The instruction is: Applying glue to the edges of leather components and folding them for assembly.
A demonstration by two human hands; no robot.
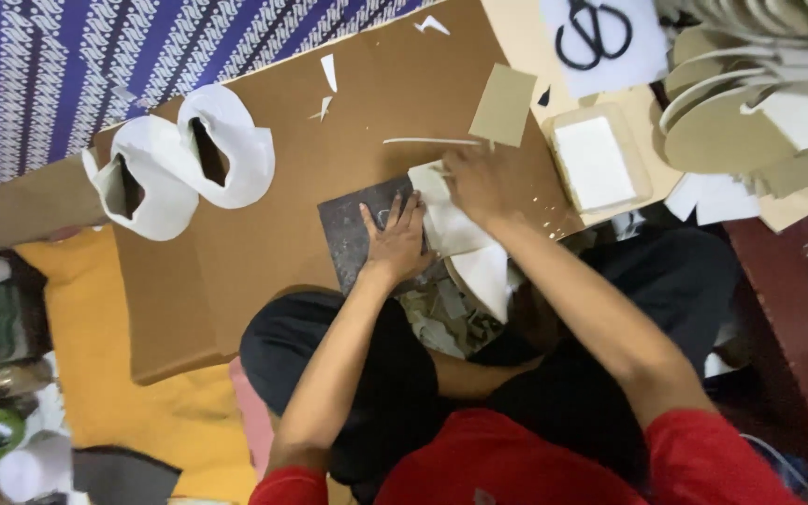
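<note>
While the person sits cross-legged at the near edge of a brown cardboard sheet (264, 234), the left hand (395, 238) lies flat, fingers spread, pressing a white cut piece (455, 234) onto a dark cutting mat (348, 234). The right hand (481, 182) is closed over the piece's far end; whether it grips a blade cannot be told. The piece looks light, thin and flexible, likely to slide or curl unless held flat close to the working edge. Two white curved pieces (180, 159) rest towards the sheet's left edge; black scissors (594, 33) lie at its far right corner.
</note>
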